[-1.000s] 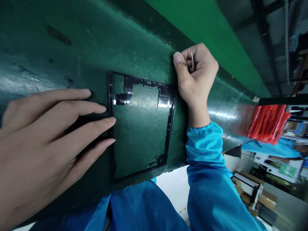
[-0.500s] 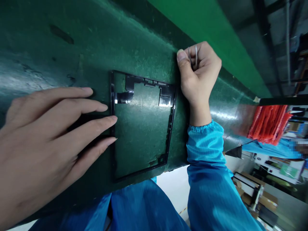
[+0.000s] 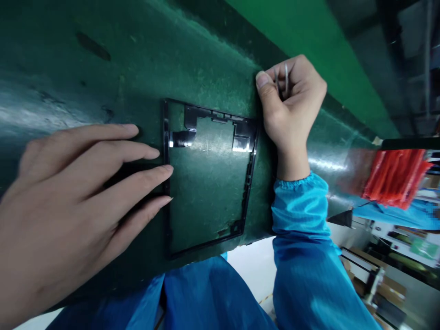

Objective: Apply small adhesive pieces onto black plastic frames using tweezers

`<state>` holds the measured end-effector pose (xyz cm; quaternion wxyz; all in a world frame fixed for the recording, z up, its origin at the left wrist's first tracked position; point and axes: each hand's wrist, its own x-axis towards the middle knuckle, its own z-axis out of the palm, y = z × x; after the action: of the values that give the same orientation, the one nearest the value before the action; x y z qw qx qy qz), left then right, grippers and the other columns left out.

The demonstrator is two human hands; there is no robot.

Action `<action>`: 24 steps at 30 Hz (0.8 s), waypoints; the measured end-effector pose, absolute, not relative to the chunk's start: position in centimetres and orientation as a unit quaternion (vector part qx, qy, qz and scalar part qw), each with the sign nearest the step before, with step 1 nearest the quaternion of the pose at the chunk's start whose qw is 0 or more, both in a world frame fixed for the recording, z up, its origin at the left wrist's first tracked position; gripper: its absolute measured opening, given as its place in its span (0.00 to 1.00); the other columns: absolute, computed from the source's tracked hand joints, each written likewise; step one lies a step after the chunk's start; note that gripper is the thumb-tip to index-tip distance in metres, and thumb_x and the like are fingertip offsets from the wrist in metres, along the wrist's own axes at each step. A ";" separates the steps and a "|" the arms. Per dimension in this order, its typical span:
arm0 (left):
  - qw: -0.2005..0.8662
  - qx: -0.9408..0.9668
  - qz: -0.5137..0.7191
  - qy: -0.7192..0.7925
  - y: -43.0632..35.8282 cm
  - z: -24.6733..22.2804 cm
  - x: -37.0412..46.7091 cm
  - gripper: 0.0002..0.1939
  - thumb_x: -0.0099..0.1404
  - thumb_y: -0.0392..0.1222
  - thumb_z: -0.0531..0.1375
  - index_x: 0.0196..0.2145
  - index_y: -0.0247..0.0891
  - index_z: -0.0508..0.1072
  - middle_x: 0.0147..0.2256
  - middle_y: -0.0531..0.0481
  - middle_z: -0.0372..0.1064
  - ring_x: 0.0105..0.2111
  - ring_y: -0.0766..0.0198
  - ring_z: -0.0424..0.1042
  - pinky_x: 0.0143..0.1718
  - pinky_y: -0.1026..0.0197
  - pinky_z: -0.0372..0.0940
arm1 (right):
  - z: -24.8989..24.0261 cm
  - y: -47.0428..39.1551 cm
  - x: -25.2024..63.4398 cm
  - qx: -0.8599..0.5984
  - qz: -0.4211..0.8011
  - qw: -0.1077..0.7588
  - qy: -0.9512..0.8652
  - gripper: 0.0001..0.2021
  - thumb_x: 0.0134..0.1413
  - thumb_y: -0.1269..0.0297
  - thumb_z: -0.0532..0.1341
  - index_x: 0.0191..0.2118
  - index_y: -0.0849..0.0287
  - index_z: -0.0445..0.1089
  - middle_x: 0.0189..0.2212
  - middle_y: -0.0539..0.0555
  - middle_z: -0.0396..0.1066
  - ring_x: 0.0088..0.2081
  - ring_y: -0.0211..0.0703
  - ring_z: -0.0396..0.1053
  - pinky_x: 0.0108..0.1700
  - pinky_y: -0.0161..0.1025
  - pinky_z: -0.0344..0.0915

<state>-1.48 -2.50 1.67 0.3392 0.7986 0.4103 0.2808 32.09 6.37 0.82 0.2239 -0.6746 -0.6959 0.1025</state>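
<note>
A thin black rectangular plastic frame (image 3: 202,247) lies flat on the green work surface. Black tabs and shiny film pieces (image 3: 242,143) sit along its far side. My left hand (image 3: 82,197) is open at the frame's left edge, fingers stretched out; the tips of the index finger and thumb reach over that edge. Just beyond the far right corner, my right hand (image 3: 292,101) is closed around tweezers (image 3: 286,80). Two thin metal prongs show between the fingers, and the rest of the tool is hidden in the palm.
The scuffed green work surface (image 3: 137,91) runs diagonally, with a raised green panel (image 3: 292,32) behind it. To the right hangs or lies a bundle of red plastic material (image 3: 393,176). Cardboard boxes (image 3: 388,288) and equipment stand farther off at lower right.
The whole view has shifted slightly, so everything appears a little farther right. Both hands keep nearly the same pose around the frame, which lies as before.
</note>
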 end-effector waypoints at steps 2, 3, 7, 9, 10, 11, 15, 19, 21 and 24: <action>0.271 0.858 0.228 0.372 -2.6 1.9 -1.7 0.17 0.77 0.47 0.60 0.56 0.38 0.79 0.55 0.42 0.75 0.66 0.36 0.67 0.64 0.29 0.63 | 0.7 6.5 32.2 -0.660 0.102 0.259 -0.698 0.11 0.68 0.55 0.64 0.35 0.53 0.66 0.29 0.47 0.63 0.31 0.38 0.55 0.38 0.41 0.60; 0.245 0.873 0.215 0.362 -2.7 2.0 -1.7 0.16 0.76 0.45 0.61 0.56 0.37 0.79 0.55 0.41 0.74 0.65 0.34 0.67 0.63 0.28 0.63 | 0.7 6.5 32.2 -0.656 0.102 0.271 -0.697 0.11 0.67 0.55 0.65 0.35 0.54 0.68 0.29 0.47 0.63 0.31 0.38 0.56 0.37 0.41 0.59; 0.231 0.880 0.185 0.373 -2.7 2.4 -1.3 0.15 0.74 0.42 0.64 0.56 0.37 0.77 0.56 0.39 0.73 0.66 0.34 0.66 0.62 0.31 0.65 | 1.2 6.2 32.2 -0.656 0.102 0.274 -0.696 0.11 0.67 0.51 0.65 0.36 0.51 0.73 0.27 0.49 0.64 0.29 0.40 0.56 0.34 0.44 0.58; 0.231 0.881 0.171 0.375 -2.7 2.7 -1.1 0.16 0.74 0.41 0.64 0.56 0.36 0.76 0.57 0.38 0.72 0.67 0.34 0.64 0.62 0.32 0.65 | 1.5 6.0 32.2 -0.659 0.105 0.259 -0.699 0.12 0.68 0.48 0.63 0.39 0.50 0.75 0.28 0.51 0.65 0.29 0.42 0.57 0.35 0.46 0.59; 0.230 0.883 0.168 0.374 -2.7 2.8 -1.0 0.16 0.74 0.41 0.64 0.57 0.36 0.76 0.57 0.38 0.72 0.67 0.35 0.63 0.62 0.32 0.65 | 1.6 6.0 32.2 -0.662 0.104 0.255 -0.697 0.13 0.68 0.47 0.63 0.41 0.50 0.76 0.28 0.51 0.65 0.29 0.43 0.57 0.35 0.47 0.58; 0.228 0.884 0.165 0.372 -2.6 2.8 -1.0 0.16 0.74 0.41 0.64 0.57 0.36 0.76 0.57 0.38 0.72 0.67 0.36 0.63 0.63 0.33 0.65 | 1.6 6.0 32.2 -0.666 0.104 0.253 -0.694 0.14 0.68 0.46 0.63 0.42 0.50 0.76 0.28 0.52 0.66 0.29 0.43 0.58 0.35 0.47 0.58; 0.220 0.886 0.182 0.366 -2.6 2.5 -0.7 0.14 0.75 0.41 0.63 0.56 0.35 0.76 0.55 0.40 0.73 0.65 0.41 0.64 0.63 0.37 0.66 | 1.5 6.1 32.2 -0.683 0.102 0.256 -0.677 0.14 0.67 0.45 0.63 0.42 0.48 0.78 0.29 0.52 0.68 0.30 0.43 0.62 0.34 0.45 0.56; 0.219 0.860 0.264 0.378 -2.5 2.1 -0.6 0.12 0.73 0.36 0.64 0.52 0.34 0.76 0.50 0.42 0.77 0.60 0.48 0.71 0.62 0.42 0.70 | 1.8 5.1 31.6 -0.678 0.082 0.314 -0.660 0.15 0.66 0.45 0.64 0.38 0.50 0.77 0.29 0.52 0.73 0.30 0.42 0.66 0.33 0.45 0.60; 0.212 0.835 0.334 0.382 -2.2 2.2 -0.7 0.09 0.71 0.30 0.64 0.48 0.34 0.77 0.46 0.43 0.79 0.55 0.51 0.75 0.59 0.44 0.72 | 2.1 3.6 31.1 -0.674 0.062 0.344 -0.650 0.17 0.63 0.44 0.66 0.36 0.53 0.78 0.26 0.51 0.73 0.27 0.40 0.66 0.32 0.43 0.61; 0.196 0.786 0.453 0.373 -1.5 2.8 -1.2 0.11 0.66 0.23 0.61 0.43 0.34 0.78 0.41 0.45 0.80 0.49 0.54 0.79 0.53 0.48 0.75 | 2.1 0.2 30.5 -0.669 0.031 0.289 -0.684 0.18 0.61 0.43 0.68 0.38 0.55 0.78 0.26 0.51 0.74 0.28 0.40 0.69 0.32 0.40 0.61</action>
<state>-1.19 -1.46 2.77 0.1962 0.7856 0.3731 0.4530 30.51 0.23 2.15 0.2890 -0.6689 -0.6842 0.0308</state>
